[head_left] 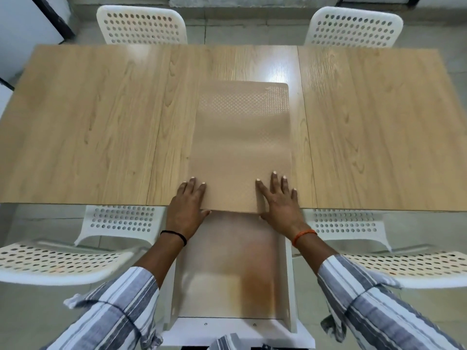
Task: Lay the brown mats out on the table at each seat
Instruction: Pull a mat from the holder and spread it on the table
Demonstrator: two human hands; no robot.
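Your brown mats (pixel 240 147) lie as one stack, as far as can be told, on the middle panel of the wooden tabletop (pixel 88 122), long side running away from you. The near edge of the stack overhangs the near edge of the tabletop slightly. The far end shows a perforated diamond pattern; how many mats are in the stack cannot be told.

Your left hand (pixel 187 208) rests at the near left corner of the stack, fingers spread flat on its top surface, thumb tucked against the near edge. Your right hand (pixel 279 200) mirrors it at the near right corner, fingers splayed flat, thumb at the near edge. Both hands are open and pressing flat; neither is closed around the mats.

A black band (pixel 174 236) sits on your left wrist, an orange band (pixel 303 236) on your right. Striped sleeves cover both forearms.

An open white drawer (pixel 227 274) extends below the tabletop toward you, with a brownish stain on its floor.

Four white perforated chairs stand at the table: two at the far side (pixel 141 25) (pixel 353 26), two at the near side (pixel 50 261) (pixel 417 266), one on either side of you.
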